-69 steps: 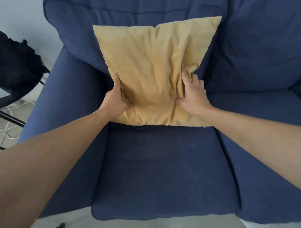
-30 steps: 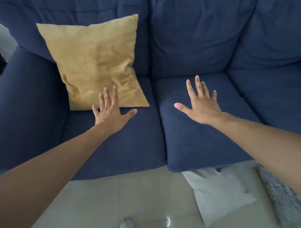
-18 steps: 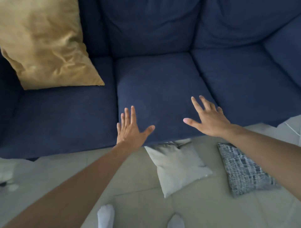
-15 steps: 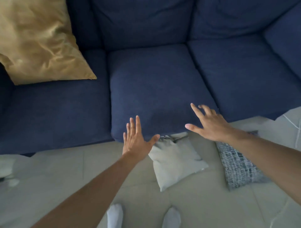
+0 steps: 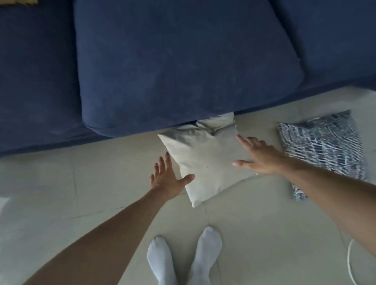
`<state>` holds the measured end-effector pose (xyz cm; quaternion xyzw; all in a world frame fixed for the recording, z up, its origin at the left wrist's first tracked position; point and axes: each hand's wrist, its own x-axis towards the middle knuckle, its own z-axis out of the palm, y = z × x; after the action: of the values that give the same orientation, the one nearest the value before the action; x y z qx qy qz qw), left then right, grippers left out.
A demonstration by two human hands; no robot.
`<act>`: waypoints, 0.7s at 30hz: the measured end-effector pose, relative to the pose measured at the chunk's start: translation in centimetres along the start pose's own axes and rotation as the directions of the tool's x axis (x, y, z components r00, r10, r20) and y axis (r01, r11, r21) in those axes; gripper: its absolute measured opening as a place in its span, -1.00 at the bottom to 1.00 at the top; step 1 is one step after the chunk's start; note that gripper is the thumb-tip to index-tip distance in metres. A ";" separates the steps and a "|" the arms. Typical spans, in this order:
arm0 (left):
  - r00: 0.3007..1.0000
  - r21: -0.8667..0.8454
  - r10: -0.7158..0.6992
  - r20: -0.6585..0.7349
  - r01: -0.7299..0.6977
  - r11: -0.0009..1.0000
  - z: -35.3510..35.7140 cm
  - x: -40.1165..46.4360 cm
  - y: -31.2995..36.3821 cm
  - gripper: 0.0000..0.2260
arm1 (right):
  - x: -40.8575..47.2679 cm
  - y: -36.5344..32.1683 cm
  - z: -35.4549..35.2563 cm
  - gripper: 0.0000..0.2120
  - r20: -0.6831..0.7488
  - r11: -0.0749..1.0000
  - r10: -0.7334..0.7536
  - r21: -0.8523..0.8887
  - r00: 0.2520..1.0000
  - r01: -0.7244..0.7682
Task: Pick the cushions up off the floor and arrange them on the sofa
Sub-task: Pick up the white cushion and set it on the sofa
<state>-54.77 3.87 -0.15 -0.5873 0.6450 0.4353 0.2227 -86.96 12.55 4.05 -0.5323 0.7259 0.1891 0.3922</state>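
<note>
A white cushion (image 5: 205, 160) lies on the tiled floor, its far corner tucked under the front edge of the navy sofa (image 5: 173, 61). My left hand (image 5: 167, 178) hovers open at the cushion's left edge, thumb over its lower side. Over the cushion's right side my right hand (image 5: 257, 157) is spread open, fingers apart. A blue-and-white patterned cushion (image 5: 323, 150) lies on the floor to the right, partly behind my right forearm. A sliver of the yellow cushion (image 5: 20, 1) shows at the top left on the sofa.
My two feet in white socks (image 5: 183, 262) stand on the pale floor tiles (image 5: 61, 193) just below the white cushion. A white cable (image 5: 351, 262) loops on the floor at the lower right. Something white (image 5: 3, 203) shows at the left edge.
I let go of the yellow cushion on the sofa, and my view swung right and down. Both open hands have dropped from the seat to the white cushion on the floor.
</note>
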 end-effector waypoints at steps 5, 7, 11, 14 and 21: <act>0.997 0.016 -0.030 0.071 0.029 0.999 3.8 6.5 -2.4 0.26 | 5.5 0.8 5.0 0.14 0.021 0.999 0.041 0.029 0.999 -0.041; 0.994 0.003 -0.020 0.105 0.020 1.000 5.0 8.6 -2.7 0.29 | 7.4 1.1 6.3 0.19 0.024 0.997 0.061 0.046 0.998 -0.062; 0.988 -0.013 0.029 0.150 -0.027 1.000 6.8 11.6 -2.6 0.33 | 10.6 2.4 7.5 0.30 0.034 0.974 0.093 0.205 0.995 -0.098; 0.979 -0.060 0.051 0.196 -0.040 0.997 7.5 12.6 -2.0 0.32 | 12.0 2.8 7.8 0.36 0.054 0.929 0.114 0.347 0.992 -0.125; 0.967 -0.236 0.098 0.237 -0.041 0.971 7.1 13.4 -2.0 0.45 | 13.4 2.6 8.9 0.55 0.126 0.916 0.024 0.394 0.992 -0.072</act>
<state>-57.27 2.30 -15.16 -0.5273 0.5780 0.5839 0.2164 -87.73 11.28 -12.23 -0.4114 0.7374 0.0787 0.5298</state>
